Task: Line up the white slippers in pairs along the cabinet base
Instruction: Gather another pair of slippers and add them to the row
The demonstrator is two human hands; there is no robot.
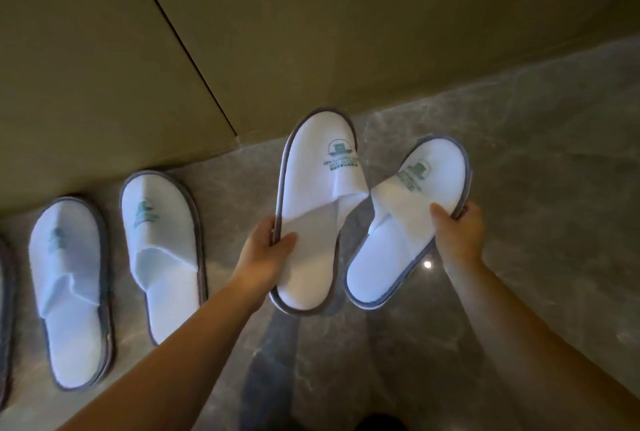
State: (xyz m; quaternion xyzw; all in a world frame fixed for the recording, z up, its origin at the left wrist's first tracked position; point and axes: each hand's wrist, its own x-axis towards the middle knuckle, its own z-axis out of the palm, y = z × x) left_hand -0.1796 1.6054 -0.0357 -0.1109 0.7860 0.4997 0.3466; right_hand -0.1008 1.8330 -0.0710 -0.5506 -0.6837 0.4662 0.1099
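Note:
My left hand [268, 246] grips the left edge of a white slipper [317, 188] with grey trim and a green logo, held above the floor near the cabinet base [263, 84]. In my right hand [457, 229] is a second matching slipper [408, 240], pinched at its right edge and tilted, its upper touching the first one. Two more white slippers lie side by side on the floor to the left, toes toward the cabinet: one [162, 250] beside my left forearm, another [69, 292] further left.
The edge of one more slipper [5, 319] shows at the far left border. A grey marble floor [536, 153] stretches to the right along the cabinet. A dark vertical seam [180, 39] splits the cabinet front.

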